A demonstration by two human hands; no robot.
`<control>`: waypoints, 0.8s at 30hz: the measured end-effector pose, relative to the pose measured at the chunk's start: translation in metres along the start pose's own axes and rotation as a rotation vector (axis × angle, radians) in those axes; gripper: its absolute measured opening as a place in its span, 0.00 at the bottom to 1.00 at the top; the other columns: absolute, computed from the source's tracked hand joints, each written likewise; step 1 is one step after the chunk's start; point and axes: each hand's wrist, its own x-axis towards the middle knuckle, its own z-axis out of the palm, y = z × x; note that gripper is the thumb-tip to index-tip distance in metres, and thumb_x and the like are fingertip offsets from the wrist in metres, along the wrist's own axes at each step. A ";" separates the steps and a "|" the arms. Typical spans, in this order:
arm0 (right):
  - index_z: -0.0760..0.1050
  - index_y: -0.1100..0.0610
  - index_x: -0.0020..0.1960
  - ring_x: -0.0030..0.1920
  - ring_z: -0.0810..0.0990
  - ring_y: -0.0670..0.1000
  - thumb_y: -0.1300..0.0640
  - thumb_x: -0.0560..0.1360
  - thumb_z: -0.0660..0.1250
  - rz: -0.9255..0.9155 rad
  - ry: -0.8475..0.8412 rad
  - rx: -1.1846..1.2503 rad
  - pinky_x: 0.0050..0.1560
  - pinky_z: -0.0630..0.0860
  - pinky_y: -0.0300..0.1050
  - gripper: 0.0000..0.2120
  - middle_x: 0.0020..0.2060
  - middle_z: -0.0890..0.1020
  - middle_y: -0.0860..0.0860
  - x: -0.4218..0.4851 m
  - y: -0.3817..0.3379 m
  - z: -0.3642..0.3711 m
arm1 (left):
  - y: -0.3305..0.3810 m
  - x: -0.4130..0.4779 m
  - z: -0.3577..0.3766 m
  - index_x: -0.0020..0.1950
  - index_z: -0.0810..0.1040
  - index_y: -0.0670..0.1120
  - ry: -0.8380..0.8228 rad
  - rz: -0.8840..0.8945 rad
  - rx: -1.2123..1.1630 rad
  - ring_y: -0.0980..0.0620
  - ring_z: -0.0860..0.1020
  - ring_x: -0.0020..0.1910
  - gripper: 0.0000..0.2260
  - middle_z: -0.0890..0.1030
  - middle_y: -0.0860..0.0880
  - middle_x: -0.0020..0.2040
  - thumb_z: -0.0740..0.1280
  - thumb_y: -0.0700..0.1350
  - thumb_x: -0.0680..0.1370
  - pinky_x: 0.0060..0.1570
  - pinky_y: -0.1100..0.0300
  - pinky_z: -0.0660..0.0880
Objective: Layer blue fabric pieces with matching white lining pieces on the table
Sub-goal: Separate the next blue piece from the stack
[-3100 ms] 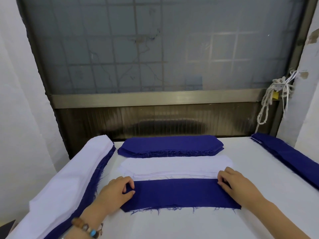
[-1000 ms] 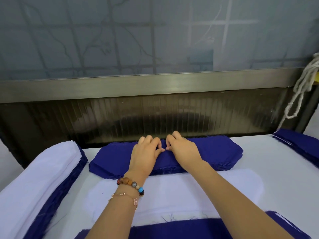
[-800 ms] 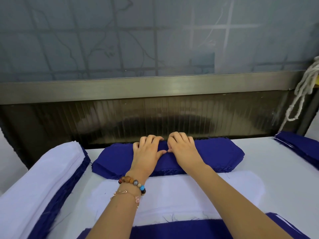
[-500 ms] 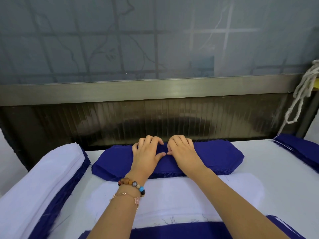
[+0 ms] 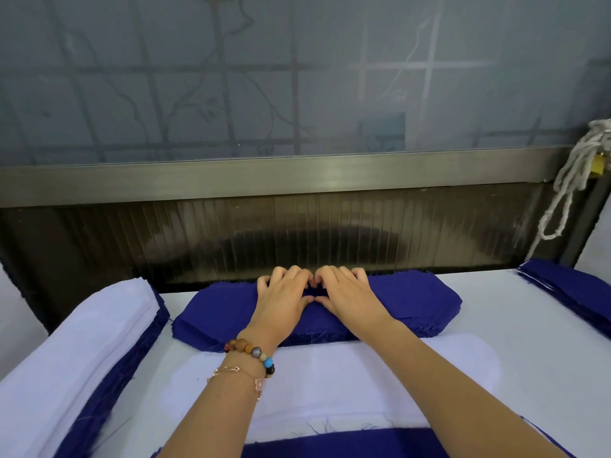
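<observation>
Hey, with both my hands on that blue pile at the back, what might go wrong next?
Left hand and right hand rest together at the middle of the blue stack: several layers may lift at once. Dragging a piece back may rumple the white lining beneath your forearms.

Count: blue fabric ×4: far blue stack (image 5: 413, 302), right blue stack (image 5: 582, 292), blue layer (image 5: 127, 366) under the left pile, near blue piece (image 5: 330, 447). White lining ×2: left white pile (image 5: 72, 352), centre white pile (image 5: 330, 381). Grips ×2: left grip (image 5: 284, 304), right grip (image 5: 347, 297). Bracelets ×2: beaded bracelet (image 5: 256, 353), chain bracelet (image 5: 236, 371). Rope (image 5: 568, 193) ×1.
</observation>
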 end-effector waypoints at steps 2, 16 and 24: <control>0.68 0.49 0.58 0.56 0.72 0.47 0.46 0.79 0.61 0.002 -0.064 -0.020 0.62 0.61 0.46 0.11 0.55 0.76 0.46 0.000 0.003 -0.011 | 0.000 0.006 -0.007 0.60 0.70 0.56 -0.085 0.040 0.046 0.54 0.66 0.59 0.08 0.71 0.56 0.58 0.61 0.51 0.81 0.62 0.54 0.60; 0.68 0.46 0.68 0.68 0.64 0.56 0.27 0.67 0.63 0.471 -0.578 -0.142 0.68 0.57 0.61 0.36 0.64 0.73 0.49 -0.010 0.102 -0.073 | -0.093 -0.003 -0.059 0.51 0.75 0.59 -0.378 -0.252 0.113 0.54 0.71 0.54 0.16 0.77 0.57 0.49 0.61 0.68 0.74 0.52 0.53 0.60; 0.72 0.55 0.57 0.57 0.75 0.56 0.32 0.67 0.70 0.837 -0.399 -0.004 0.63 0.67 0.56 0.31 0.51 0.77 0.51 -0.035 0.134 -0.074 | -0.129 -0.035 -0.080 0.41 0.75 0.44 -0.262 -0.556 -0.154 0.48 0.75 0.41 0.15 0.77 0.46 0.40 0.70 0.56 0.74 0.44 0.55 0.72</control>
